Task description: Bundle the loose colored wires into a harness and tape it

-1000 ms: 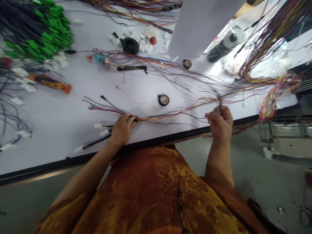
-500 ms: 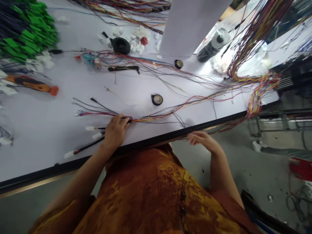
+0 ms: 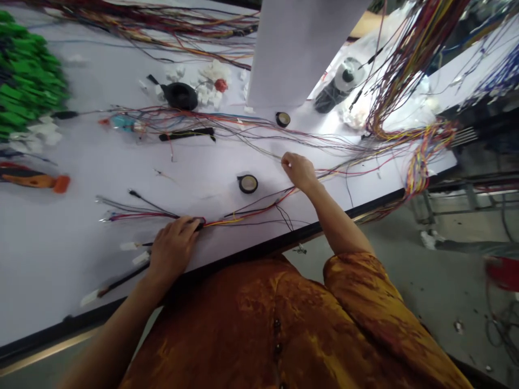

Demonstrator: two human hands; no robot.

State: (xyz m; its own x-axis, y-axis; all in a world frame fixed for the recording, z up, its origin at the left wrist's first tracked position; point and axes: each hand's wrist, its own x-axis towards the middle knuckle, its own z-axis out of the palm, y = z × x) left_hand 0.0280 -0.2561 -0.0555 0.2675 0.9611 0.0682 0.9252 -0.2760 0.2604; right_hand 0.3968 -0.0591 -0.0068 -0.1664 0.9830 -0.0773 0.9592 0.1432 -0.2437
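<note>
On the white table, a wire harness (image 3: 227, 221) with red, yellow and black wires runs from left to right. My left hand (image 3: 174, 246) is closed over its black-taped part, and loose wire ends (image 3: 138, 215) with metal terminals fan out to the left. My right hand (image 3: 299, 170) is raised over the middle of the table, fingers pinched on a thin pale wire (image 3: 265, 152). A roll of black tape (image 3: 247, 184) lies between the two hands. White connectors (image 3: 130, 246) on black leads lie beside my left hand.
Behind lie a second wire bundle (image 3: 227, 118), a black tape roll (image 3: 181, 96), a smaller roll (image 3: 283, 119) and white connectors (image 3: 211, 81). Orange-handled cutters (image 3: 34, 178) and green connectors (image 3: 30, 81) are at left. A white panel (image 3: 295, 54) stands at the back; wires hang at right.
My right hand has moved from beyond the table's front edge up over the table and closed on a thin wire. My left hand stays on the harness. The view has shifted slightly.
</note>
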